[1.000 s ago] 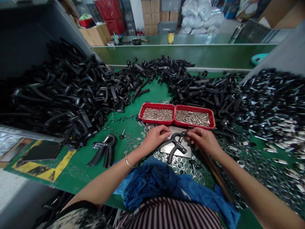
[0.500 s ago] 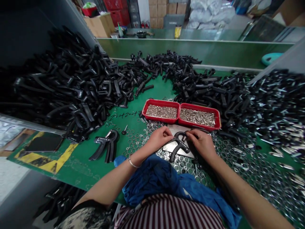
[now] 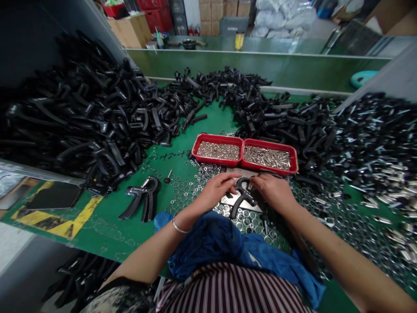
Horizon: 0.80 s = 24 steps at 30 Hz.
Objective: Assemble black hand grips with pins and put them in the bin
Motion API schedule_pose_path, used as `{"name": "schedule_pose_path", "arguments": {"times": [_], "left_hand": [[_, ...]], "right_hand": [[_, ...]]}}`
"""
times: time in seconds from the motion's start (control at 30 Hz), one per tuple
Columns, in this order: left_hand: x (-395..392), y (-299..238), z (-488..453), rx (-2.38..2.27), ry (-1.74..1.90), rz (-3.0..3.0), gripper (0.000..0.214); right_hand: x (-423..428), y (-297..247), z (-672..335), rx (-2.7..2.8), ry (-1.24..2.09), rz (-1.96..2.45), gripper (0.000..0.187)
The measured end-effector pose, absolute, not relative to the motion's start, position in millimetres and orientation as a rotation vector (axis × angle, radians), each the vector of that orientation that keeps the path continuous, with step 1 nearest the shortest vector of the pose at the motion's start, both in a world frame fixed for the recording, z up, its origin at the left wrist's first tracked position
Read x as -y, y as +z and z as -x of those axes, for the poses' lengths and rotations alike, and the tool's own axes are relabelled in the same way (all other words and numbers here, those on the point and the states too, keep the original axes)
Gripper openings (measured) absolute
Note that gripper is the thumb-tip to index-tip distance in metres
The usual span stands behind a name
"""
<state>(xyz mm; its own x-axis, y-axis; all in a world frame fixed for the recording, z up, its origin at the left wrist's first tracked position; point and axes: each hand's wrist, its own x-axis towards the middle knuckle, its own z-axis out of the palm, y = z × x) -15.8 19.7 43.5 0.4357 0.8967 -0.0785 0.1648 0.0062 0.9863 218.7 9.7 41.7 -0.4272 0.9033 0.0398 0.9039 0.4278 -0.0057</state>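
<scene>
A black hand grip strengthener (image 3: 239, 208) with a curved top lies on a pale metal plate (image 3: 228, 199) in front of me. My left hand (image 3: 219, 189) is at its left side, thumb and fingers closed on the curved top. My right hand (image 3: 275, 191) is closed at the upper right of the curve, its fingertips pinching there by the spring. The fingers hide what exactly they pinch. To the left, another hand grip strengthener (image 3: 150, 201) with a visible spring stands with its handles toward me.
Two red trays (image 3: 243, 164) of small metal pins and pieces stand just beyond my hands. Loose metal rings (image 3: 182, 191) cover the green table around the plate. Black handles (image 3: 114, 117) are heaped left and behind; black-and-metal parts (image 3: 384, 139) pile up right. A blue cloth (image 3: 208, 243) covers my lap.
My right hand has moved slightly left and up, over the curved top. My left hand's fingers now reach further over the grip's left side. The view has shifted a little.
</scene>
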Motion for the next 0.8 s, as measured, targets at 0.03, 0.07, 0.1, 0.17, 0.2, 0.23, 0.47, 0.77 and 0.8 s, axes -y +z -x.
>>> {"name": "schedule_pose_path", "arguments": {"times": [0.03, 0.07, 0.1, 0.17, 0.2, 0.23, 0.47, 0.77, 0.8], "left_hand": [[-18, 45, 15, -0.956, 0.778, -1.388, 0.026], [-16, 46, 15, -0.930, 0.800, -1.307, 0.025], [-15, 47, 14, -0.917, 0.813, -1.242, 0.024], [-13, 45, 13, -0.934, 0.818, -1.216, 0.021], [-13, 44, 11, -0.967, 0.818, -1.275, 0.019], [-13, 41, 9, -1.012, 0.820, -1.377, 0.016], [-21, 20, -13, -1.260, 0.755, -2.045, 0.011], [-16, 26, -17, -1.227, 0.542, -2.551, 0.015], [-17, 28, -16, -1.144, 0.472, -2.673, 0.017]], "right_hand": [[-7, 43, -221, 2.605, 0.006, 1.676, 0.030], [-3, 44, -224, 2.554, 0.041, 1.709, 0.032], [2, 45, -229, 2.481, 0.069, 1.758, 0.035], [19, 45, -239, 2.332, 0.082, 1.899, 0.036], [29, 45, -244, 2.288, 0.064, 1.971, 0.033], [38, 44, -249, 2.269, 0.038, 2.036, 0.030], [68, 36, -259, 2.299, 0.018, 2.122, 0.026], [54, 31, -264, 2.094, 0.358, 2.251, 0.034], [50, 30, -265, 2.044, 0.458, 2.260, 0.035]]}}
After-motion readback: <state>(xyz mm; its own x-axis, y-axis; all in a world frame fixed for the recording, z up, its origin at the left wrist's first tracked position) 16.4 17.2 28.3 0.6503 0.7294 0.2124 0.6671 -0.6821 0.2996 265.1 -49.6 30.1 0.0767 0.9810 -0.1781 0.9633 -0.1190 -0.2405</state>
